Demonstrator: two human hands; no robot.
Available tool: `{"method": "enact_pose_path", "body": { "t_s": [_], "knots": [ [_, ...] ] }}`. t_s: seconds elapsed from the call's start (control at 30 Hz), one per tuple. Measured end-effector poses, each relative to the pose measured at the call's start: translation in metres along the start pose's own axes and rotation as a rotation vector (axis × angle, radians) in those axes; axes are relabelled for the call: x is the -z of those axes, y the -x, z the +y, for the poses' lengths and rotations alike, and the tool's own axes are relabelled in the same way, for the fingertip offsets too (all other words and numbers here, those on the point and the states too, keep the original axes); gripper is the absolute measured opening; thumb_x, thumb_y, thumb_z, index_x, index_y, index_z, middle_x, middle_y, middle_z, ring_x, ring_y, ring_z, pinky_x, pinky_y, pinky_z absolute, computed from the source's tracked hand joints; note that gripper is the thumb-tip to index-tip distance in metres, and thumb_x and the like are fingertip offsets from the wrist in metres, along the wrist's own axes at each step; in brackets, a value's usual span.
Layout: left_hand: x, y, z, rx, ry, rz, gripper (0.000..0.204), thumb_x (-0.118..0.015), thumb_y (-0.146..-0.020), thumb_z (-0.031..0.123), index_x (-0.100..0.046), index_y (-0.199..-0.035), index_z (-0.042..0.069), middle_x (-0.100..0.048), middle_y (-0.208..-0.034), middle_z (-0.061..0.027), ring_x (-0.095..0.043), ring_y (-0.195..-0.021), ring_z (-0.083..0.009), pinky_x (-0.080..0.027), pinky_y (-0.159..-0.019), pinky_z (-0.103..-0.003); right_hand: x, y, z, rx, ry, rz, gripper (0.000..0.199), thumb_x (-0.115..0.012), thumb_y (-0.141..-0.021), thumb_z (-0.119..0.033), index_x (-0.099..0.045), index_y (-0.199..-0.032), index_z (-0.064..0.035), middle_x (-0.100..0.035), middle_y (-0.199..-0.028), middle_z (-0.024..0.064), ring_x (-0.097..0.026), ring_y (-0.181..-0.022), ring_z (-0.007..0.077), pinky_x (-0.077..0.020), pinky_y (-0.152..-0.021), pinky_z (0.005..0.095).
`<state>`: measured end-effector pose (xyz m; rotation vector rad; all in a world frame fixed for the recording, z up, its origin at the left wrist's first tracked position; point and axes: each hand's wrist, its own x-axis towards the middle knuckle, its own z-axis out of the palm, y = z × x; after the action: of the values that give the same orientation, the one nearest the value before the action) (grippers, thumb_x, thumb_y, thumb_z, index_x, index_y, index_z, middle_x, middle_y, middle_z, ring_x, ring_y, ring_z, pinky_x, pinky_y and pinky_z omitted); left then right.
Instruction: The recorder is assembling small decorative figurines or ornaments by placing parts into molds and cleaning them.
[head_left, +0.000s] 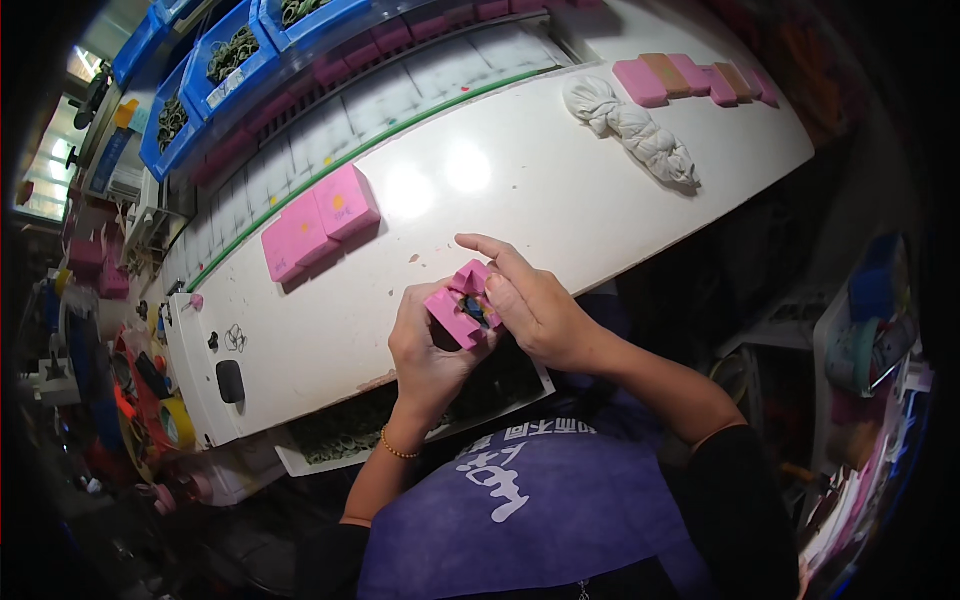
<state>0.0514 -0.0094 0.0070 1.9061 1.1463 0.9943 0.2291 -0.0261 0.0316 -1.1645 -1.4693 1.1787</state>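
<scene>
Above the front edge of the surface (310,345), as shown in the head view, a notched pink piece (452,318) is held at the two hands. It is cupped from the lower left by the left hand (412,335), whose fingers are curled round it and closed on it. From the right it is met by the right hand (542,312): the thumb is laid against it, the index finger is stretched out clear, and whether a firm grip is taken cannot be told.

Amid the pink a dark blue core (474,308) is exposed, so the handling of this piece can be judged unfinished; how much is left is not shown. Toward the back edge, in the left half, two pink blocks (318,220) are set side by side, touched by neither hand. Near the far right corner, a row of pink and tan blocks (640,82) is likewise left alone, beside a twisted white cloth (640,135).

The underside of the piece and several fingertips are hidden. Below the front edge, a tray (292,458) of green pieces is partly covered by the left forearm, and the blue bins (312,30) beyond the back edge are cut off
</scene>
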Motion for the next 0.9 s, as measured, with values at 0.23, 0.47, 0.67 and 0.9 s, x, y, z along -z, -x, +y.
{"method": "enact_pose_path", "body": {
  "t_s": [0.23,0.47,0.67,0.9],
  "knots": [
    [-0.001,0.0,0.003,0.01,0.004,0.015,0.051,-0.089,-0.071,0.014,-0.061,-0.112,0.002,-0.063,-0.1,-0.0037,-0.062,-0.089,-0.0136,-0.052,-0.081,-0.028,-0.005,0.004,0.012,0.022,-0.116,0.065,0.047,-0.034,-0.108,-0.026,-0.037,-0.148,-0.0008,-0.058,-0.076,0.0108,-0.061,-0.07,0.0204,-0.0511,-0.07,0.0362],
    [-0.001,-0.001,0.002,-0.021,-0.009,0.01,0.056,-0.089,-0.068,0.011,-0.062,-0.116,0.002,-0.063,-0.103,-0.01,-0.067,-0.092,-0.0222,-0.054,-0.081,-0.033,-0.007,0.006,0.017,-0.018,-0.205,0.099,0.047,-0.034,-0.11,-0.029,-0.037,-0.147,-0.0006,-0.057,-0.079,0.0086,-0.06,-0.073,0.0176,-0.0505,-0.071,0.0334],
    [-0.001,-0.001,0.005,-0.013,-0.005,0.021,0.058,-0.092,-0.069,0.016,-0.061,-0.116,0.001,-0.063,-0.104,-0.0101,-0.066,-0.092,-0.0214,-0.054,-0.081,-0.033,0.004,0.008,0.014,-0.051,-0.265,0.115,0.045,-0.04,-0.109,-0.029,-0.044,-0.143,-0.0001,-0.06,-0.093,0.0114,-0.061,-0.081,0.0214,-0.0507,-0.076,0.034],
    [0.008,-0.005,0.025,0.068,0.114,0.032,0.052,-0.088,-0.073,0.011,-0.062,-0.117,0.001,-0.061,-0.106,-0.0102,-0.066,-0.089,-0.0197,-0.055,-0.075,-0.029,-0.011,0.008,-0.044,0.376,-0.03,0.186,0.036,-0.051,-0.105,-0.025,-0.055,-0.129,0.0016,-0.061,-0.104,0.0168,-0.06,-0.09,0.0328,-0.0505,-0.083,0.0389]
  ]
}}
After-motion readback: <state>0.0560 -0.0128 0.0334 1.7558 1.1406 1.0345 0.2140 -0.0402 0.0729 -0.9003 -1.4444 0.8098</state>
